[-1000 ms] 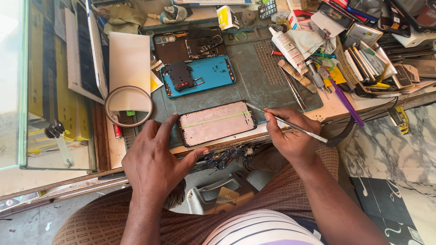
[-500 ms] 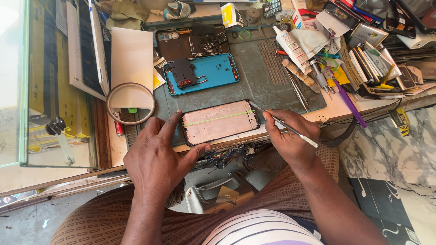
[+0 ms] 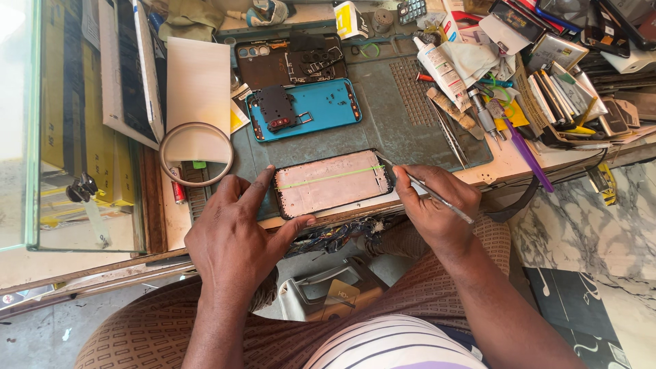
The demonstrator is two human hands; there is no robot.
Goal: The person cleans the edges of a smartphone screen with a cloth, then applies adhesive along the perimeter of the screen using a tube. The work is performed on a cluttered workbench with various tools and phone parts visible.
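A phone screen panel (image 3: 333,182) lies face down on the grey-green work mat (image 3: 403,130), its pinkish back up with a pale strip across it. My left hand (image 3: 239,229) steadies the panel's left and near edges with spread fingers. My right hand (image 3: 434,201) grips a thin metal tool (image 3: 437,198) whose tip touches the panel's upper right corner. Behind the panel lies a blue phone frame (image 3: 311,108) with a dark board on it. A dark phone back (image 3: 287,61) with small parts sits farther away.
A round magnifier ring (image 3: 196,154) lies left of the panel. Tweezers (image 3: 451,140), a white tube (image 3: 437,65), a purple tool (image 3: 526,154) and stacked phones and parts (image 3: 574,75) crowd the right. A glass case (image 3: 75,123) stands at left. A marble floor (image 3: 588,232) is at right.
My right hand has shifted the tool slightly along the panel's right edge toward its upper corner. My left hand stays on the panel.
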